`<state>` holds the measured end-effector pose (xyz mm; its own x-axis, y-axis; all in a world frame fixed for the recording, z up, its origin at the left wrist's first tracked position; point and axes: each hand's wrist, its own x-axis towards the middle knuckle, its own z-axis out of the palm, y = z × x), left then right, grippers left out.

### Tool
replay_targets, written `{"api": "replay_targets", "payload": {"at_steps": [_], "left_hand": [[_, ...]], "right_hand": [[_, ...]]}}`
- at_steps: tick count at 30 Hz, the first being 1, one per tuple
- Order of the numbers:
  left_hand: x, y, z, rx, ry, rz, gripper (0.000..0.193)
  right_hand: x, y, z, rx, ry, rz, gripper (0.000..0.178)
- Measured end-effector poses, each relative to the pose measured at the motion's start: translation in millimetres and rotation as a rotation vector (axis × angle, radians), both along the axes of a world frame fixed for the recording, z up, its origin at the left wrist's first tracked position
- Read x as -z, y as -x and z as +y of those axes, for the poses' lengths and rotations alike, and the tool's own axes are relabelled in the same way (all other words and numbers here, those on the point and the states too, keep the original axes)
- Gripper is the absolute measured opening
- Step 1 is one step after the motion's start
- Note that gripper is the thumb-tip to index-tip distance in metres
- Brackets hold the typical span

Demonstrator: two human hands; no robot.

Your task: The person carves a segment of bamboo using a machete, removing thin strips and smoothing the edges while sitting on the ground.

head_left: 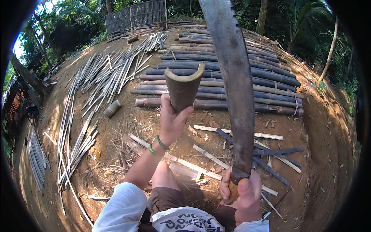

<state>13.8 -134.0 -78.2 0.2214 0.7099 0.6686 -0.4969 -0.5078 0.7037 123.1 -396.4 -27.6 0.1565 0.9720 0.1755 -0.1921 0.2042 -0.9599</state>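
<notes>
A split half of a bamboo culm (183,92) stands upright in my left hand (172,121), its curved cut end facing up. My fingers wrap round its lower part, and green bands circle that wrist. Raised on the right is a machete (236,85) with a long, broad, dark blade and small notches near the tip. My right hand (250,193) is closed round its wooden handle (233,190). The blade points up and away from me, to the right of the bamboo half and apart from it.
Whole bamboo poles (224,82) lie side by side ahead. Thin bamboo strips (102,71) spread at the left, near a short bamboo section (112,109). Pale split slats (193,165) and dark slats (270,170) cross the ground before me. A fence (135,17) stands far back.
</notes>
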Motion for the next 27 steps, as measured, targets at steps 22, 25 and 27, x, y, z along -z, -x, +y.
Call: {"api": "replay_targets", "payload": {"at_steps": [22, 25, 27], "left_hand": [[22, 2, -48, 0.087, 0.086, 0.063, 0.043], [28, 4, -48, 0.104, 0.11, 0.031, 0.043], [30, 5, -48, 0.091, 0.043, 0.049, 0.043]], "right_hand": [[-1, 19, -67, 0.04, 0.06, -0.12, 0.039], [-2, 19, -69, 0.061, 0.116, -0.171, 0.037], [-2, 17, -72, 0.07, 0.135, -0.242, 0.039]]}}
